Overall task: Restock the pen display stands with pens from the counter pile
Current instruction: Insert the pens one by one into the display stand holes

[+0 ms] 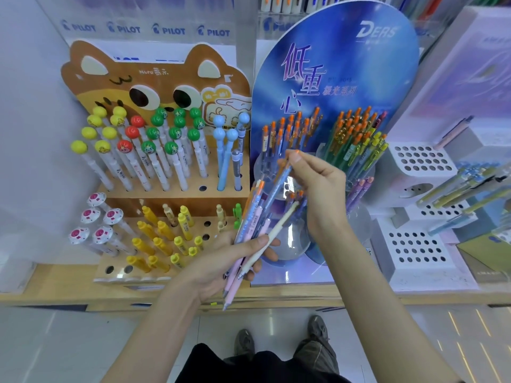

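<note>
From the head camera I read "PILOT" printed four times along the clear shelf strip (146,29) at the top, and "DERS" in white on the blue oval display stand (340,78), which also carries large Chinese characters I will not try to transcribe. The brown cat-faced stand (154,78) to the left has small lettering near its forehead that looks like "Muru", though the print is too fine for me to be sure. My left hand (221,261) is palm-up just in front of the counter edge (55,288), closed around a bundle of pens (249,230) that fans upward and to the right, with pastel barrels and a few orange caps at the top. My right hand (315,186) is raised above it, thumb and forefinger pinched on a single blue pen (279,181) with an orange tip, its upper end close beside the orange-capped pens standing in the blue stand's clear holder (293,134). Both forearms come up from the bottom of the frame. To the right, the white perforated stands (420,161) show many open holes, and the cat stand's lower tiers have several free holes too. The counter strip in front of the stands is narrow.
</note>
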The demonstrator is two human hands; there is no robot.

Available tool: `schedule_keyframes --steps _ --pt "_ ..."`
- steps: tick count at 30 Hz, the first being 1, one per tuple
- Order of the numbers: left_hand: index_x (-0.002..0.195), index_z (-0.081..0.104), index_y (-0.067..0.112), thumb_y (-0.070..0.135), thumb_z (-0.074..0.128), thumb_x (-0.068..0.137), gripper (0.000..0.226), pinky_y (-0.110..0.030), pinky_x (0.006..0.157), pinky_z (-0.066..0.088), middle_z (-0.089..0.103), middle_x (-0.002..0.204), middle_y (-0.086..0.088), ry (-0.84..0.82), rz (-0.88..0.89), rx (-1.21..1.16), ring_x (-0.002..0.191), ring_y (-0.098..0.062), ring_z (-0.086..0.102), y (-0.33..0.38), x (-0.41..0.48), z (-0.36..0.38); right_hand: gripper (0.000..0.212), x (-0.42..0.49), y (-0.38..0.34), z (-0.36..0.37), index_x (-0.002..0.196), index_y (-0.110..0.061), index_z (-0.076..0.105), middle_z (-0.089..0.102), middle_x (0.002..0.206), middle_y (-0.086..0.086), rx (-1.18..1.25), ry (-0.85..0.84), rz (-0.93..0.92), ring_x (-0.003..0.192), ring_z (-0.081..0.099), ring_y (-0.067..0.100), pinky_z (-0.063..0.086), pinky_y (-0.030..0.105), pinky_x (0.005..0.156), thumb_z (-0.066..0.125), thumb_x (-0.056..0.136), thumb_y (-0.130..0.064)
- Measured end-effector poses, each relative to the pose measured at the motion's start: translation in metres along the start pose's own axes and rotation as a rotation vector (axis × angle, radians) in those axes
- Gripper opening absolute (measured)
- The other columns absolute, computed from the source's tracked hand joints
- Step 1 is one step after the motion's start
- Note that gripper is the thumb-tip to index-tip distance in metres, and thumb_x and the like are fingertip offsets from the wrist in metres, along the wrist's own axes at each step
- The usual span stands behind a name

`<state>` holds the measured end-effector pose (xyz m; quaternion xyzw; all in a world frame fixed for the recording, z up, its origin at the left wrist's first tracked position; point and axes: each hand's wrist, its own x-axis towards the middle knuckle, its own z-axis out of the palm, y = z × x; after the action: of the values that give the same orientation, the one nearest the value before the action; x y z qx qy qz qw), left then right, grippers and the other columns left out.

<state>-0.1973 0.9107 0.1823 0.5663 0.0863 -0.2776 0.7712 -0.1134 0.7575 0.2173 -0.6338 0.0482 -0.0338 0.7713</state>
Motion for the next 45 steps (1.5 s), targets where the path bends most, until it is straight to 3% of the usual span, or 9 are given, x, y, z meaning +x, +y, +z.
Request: schedule_keyframes --steps 4,14,23,26,28,36,39,42,45 --pt "0.083 0.078 0.017 0.027 0.066 0.079 0.016 -0.02 0.045 0.043 0.07 0.077 -0.008 0.042 -0.017 -0.032 0.051 -0.01 0.053 -0.008 -0.006 -0.007 0.019 0.014 -0.01 -0.011 0.103 0.001 0.07 0.074 0.081 -0.01 0.05 0.172 -0.147 0.08 0.066 -0.001 0.048 0.012 0.068 0.063 0.089 -0.009" --pt "0.087 0.077 0.012 0.03 0.069 0.071 0.026 -0.019 0.044 0.045 0.072 0.081 -0.01 0.264 -0.015 -0.07 0.052 -0.01 0.054 -0.009 -0.019 -0.033 0.019 -0.007 0.02 -0.034 0.09 -0.029 0.07 0.069 0.082 -0.021 -0.367 0.122 -0.191 0.078 0.064 -0.007 0.05 0.012 0.077 0.069 0.085 -0.01" --pt "0.101 0.07 0.003 0.028 0.068 0.074 0.037 -0.019 0.044 0.045 0.07 0.079 -0.009 0.25 0.001 -0.105 0.05 -0.01 0.053 -0.008 -0.013 -0.029 0.011 -0.013 0.051 -0.031 0.092 -0.011 0.075 0.07 0.08 0.003 -0.772 0.023 -0.424 0.082 0.057 0.015 0.042 0.023 0.079 0.07 0.082 -0.012" --pt "0.102 0.069 0.003 0.029 0.069 0.072 0.04 -0.019 0.044 0.045 0.069 0.079 -0.009 0.251 0.003 -0.106 0.05 -0.01 0.052 -0.007 -0.013 -0.03 0.014 -0.013 0.06 -0.03 0.09 -0.01 0.076 0.055 0.068 -0.006 -0.902 0.017 -0.506 0.08 0.055 0.026 0.044 0.038 0.077 0.075 0.076 -0.011" --pt "0.101 0.07 0.004 0.03 0.069 0.072 0.04 -0.019 0.044 0.045 0.069 0.078 -0.008 0.248 0.006 -0.106 0.051 -0.01 0.052 -0.007 -0.013 -0.032 0.016 -0.014 0.067 -0.031 0.09 -0.007 0.076 0.06 0.071 0.003 -0.991 0.0 -0.575 0.077 0.053 0.032 0.047 0.043 0.071 0.078 0.074 -0.008" --pt "0.103 0.069 0.003 0.029 0.068 0.074 0.04 -0.019 0.045 0.045 0.068 0.077 -0.008 0.206 0.03 -0.132 0.051 -0.009 0.052 -0.007 -0.012 -0.029 0.013 0.001 0.067 -0.027 0.085 -0.01 0.073 0.056 0.07 0.007 -1.218 -0.048 -0.597 0.069 0.046 0.029 0.042 0.039 0.06 0.078 0.076 -0.018" --pt "0.105 0.068 0.003 0.026 0.065 0.078 0.036 -0.019 0.045 0.045 0.068 0.076 -0.008 0.183 0.043 -0.148 0.05 -0.009 0.051 -0.007 -0.011 -0.028 0.022 0.002 0.065 -0.026 0.1 -0.01 0.071 0.058 0.076 0.008 -1.275 -0.076 -0.546 0.075 0.049 0.03 0.036 0.036 0.067 0.073 0.082 -0.023" --pt "0.105 0.068 0.004 0.025 0.062 0.082 0.032 -0.018 0.045 0.042 0.065 0.075 -0.006 0.152 0.057 -0.139 0.048 -0.008 0.046 -0.007 -0.009 -0.028 0.041 -0.008 0.058 -0.021 0.126 -0.014 0.057 0.05 0.076 -0.005 -1.086 -0.093 -0.41 0.079 0.041 0.014 0.032 0.025 0.07 0.065 0.089 -0.028" --pt "0.106 0.067 0.004 0.026 0.061 0.085 0.031 -0.017 0.044 0.038 0.061 0.072 -0.003 0.126 0.053 -0.084 0.047 -0.008 0.041 -0.007 -0.008 -0.027 0.021 -0.02 0.033 -0.008 0.106 -0.029 0.065 0.042 0.065 -0.011 -0.609 -0.093 -0.337 0.069 0.042 0.008 0.034 0.019 0.064 0.067 0.086 -0.031"
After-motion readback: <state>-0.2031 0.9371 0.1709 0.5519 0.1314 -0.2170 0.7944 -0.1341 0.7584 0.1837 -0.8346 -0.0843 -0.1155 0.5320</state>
